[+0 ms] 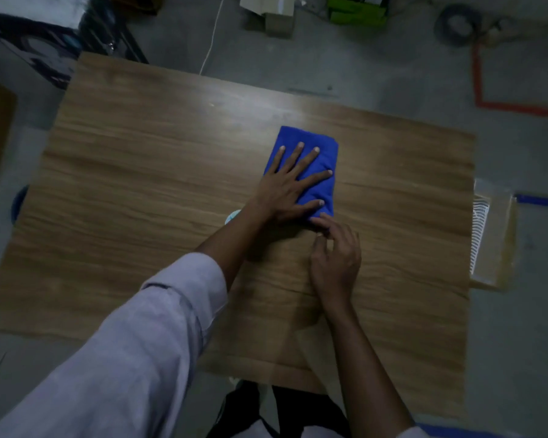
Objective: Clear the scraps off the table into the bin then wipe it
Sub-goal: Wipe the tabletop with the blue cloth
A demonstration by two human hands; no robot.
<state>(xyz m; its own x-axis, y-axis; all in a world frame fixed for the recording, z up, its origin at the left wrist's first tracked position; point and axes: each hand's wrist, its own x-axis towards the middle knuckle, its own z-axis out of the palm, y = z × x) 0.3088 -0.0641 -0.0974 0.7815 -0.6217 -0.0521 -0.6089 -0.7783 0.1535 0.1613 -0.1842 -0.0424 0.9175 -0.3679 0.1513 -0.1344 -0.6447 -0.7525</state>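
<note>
Pressing flat with spread fingers, the left hand (285,188) holds down the folded blue cloth (310,165) on the brown wooden table (140,172); the right hand (336,257) pinches its near corner. No scraps are visible, so the wiping remains.

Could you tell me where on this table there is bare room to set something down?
Most of the wooden table is bare: the whole left half, the far strip beyond the blue cloth, and the right side toward the edge. It is crowded only mid-table, where the left hand presses the cloth, the right hand touches its near corner, and a small pale scrap lies.
</note>
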